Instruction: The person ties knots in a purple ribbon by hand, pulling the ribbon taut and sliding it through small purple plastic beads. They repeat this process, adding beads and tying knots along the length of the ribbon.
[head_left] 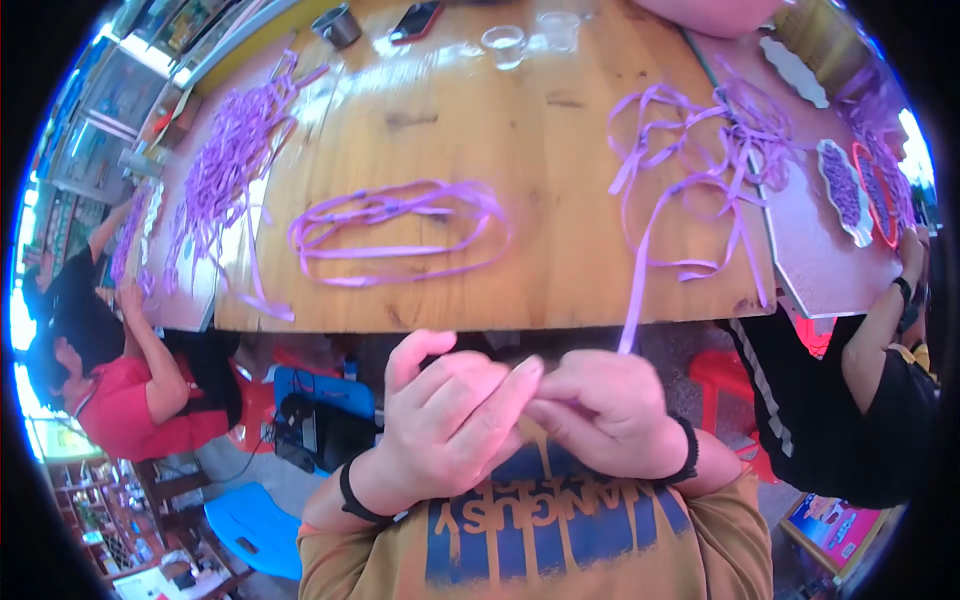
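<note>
In front of my chest, just off the table's near edge, both hands meet at their fingertips. My right hand [612,412] is closed in a pinch on a flat purple ribbon [636,295], which runs up from it onto the table. My left hand [452,418] is curled with the little finger raised; its fingertips press against those of my right hand, and what they hold is hidden. A loose tangle of purple ribbon [760,130] lies at the table's right side. Left of centre, another purple ribbon [430,273] rests in long oval loops.
A pile of purple ribbons [232,140] covers the wooden table's [540,150] left side. Along the far edge are a metal cup [337,27], a phone [416,22] and a clear cup [503,46]. People sit left and right; a tray of purple pieces [843,190] is at right.
</note>
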